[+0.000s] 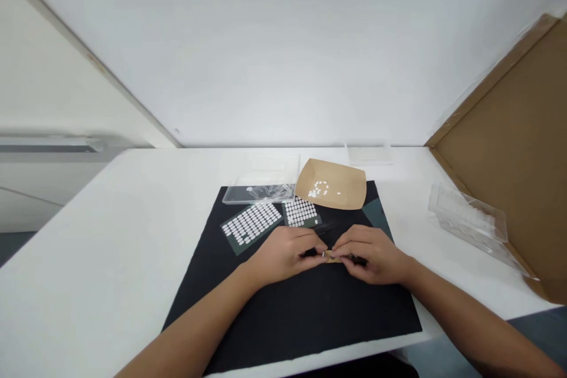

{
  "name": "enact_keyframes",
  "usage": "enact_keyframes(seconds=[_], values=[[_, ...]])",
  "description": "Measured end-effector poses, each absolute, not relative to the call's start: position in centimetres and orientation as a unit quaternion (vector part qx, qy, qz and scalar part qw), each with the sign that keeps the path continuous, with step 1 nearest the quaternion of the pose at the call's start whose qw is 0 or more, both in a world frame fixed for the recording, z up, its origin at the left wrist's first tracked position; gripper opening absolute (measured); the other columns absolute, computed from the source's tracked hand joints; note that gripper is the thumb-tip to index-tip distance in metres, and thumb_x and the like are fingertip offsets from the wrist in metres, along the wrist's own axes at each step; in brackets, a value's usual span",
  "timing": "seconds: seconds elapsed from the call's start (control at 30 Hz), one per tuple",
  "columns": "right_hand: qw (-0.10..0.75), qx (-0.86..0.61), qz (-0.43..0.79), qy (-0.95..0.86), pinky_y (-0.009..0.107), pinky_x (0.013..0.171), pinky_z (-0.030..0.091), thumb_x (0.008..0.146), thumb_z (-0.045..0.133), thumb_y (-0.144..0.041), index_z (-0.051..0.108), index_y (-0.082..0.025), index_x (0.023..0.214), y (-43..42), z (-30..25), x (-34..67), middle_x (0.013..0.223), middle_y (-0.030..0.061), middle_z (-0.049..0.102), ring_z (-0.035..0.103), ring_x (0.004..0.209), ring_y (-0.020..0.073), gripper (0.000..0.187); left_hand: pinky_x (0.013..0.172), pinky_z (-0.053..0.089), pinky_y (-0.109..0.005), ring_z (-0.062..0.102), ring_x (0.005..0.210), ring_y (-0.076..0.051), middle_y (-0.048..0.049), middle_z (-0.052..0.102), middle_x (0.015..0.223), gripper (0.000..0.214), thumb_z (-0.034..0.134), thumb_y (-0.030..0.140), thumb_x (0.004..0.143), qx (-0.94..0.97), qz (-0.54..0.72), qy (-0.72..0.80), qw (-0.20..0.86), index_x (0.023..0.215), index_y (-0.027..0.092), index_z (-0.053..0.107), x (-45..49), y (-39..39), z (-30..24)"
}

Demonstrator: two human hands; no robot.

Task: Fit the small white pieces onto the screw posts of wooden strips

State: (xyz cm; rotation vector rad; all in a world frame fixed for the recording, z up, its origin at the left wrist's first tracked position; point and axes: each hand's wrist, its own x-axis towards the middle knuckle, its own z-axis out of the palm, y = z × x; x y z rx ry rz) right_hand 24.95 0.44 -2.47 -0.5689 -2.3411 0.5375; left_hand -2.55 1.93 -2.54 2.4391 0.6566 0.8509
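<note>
Both hands meet above the black mat point(310, 313). My left hand point(287, 254) pinches something small and pale at its fingertips, too tiny to name. Opposite it, my right hand point(372, 254) is closed, with its fingertips on a small tan strip point(330, 256) that lies between the two hands. A dark bit shows under the right fingers. Behind the hands lie two sheets of white oval stickers, a larger sheet point(252, 224) and a smaller sheet point(301, 211). Dark tweezers point(325, 227) seem to rest just beyond the left fingertips.
A tan paper tray point(349, 183) holds several small white pieces. Left of it is a clear plastic box point(261, 183) with slender clear pieces. Another clear container point(469, 212) stands at the right near a cardboard panel point(509, 177). A small clear box point(370, 155) sits by the wall.
</note>
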Motion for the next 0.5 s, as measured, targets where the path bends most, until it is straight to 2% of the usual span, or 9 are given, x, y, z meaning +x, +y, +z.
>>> enact_keyframes(seconds=[0.13, 0.3, 0.5], values=[[0.313, -0.237, 0.219, -0.893, 0.032, 0.081, 0.062, 0.093, 0.065, -0.010, 0.070, -0.027, 0.121, 0.36, -2.66, 25.00, 0.106, 0.0039, 0.079, 0.075, 0.092, 0.0188, 0.033, 0.072, 0.058, -0.021, 0.078, 0.080, -0.015, -0.0036, 0.082, 0.093, 0.012, 0.073, 0.030, 0.103, 0.889, 0.312, 0.231, 0.241, 0.104, 0.019, 0.076, -2.64, 2.03, -2.66], [0.296, -0.258, 0.239, -0.888, 0.030, 0.074, 0.058, 0.094, 0.065, -0.013, 0.070, -0.026, 0.111, 0.29, -2.49, 24.98, 0.094, 0.0006, 0.079, 0.073, 0.080, 0.0167, 0.022, 0.070, 0.058, -0.021, 0.078, 0.078, -0.014, -0.0038, 0.080, 0.088, 0.016, 0.070, 0.030, 0.105, 0.896, 0.311, 0.210, 0.237, 0.098, 0.018, 0.078, -2.55, 2.06, -2.54], [0.295, -0.242, 0.234, -0.894, 0.029, 0.079, 0.059, 0.095, 0.064, -0.011, 0.070, -0.026, 0.113, 0.38, -2.35, 24.92, 0.097, 0.0014, 0.079, 0.073, 0.085, 0.0167, 0.024, 0.065, 0.053, -0.020, 0.075, 0.071, -0.013, -0.0022, 0.076, 0.080, 0.026, 0.067, 0.027, 0.107, 0.914, 0.288, 0.212, 0.189, 0.085, 0.016, 0.075, -2.55, 1.91, -2.48]])
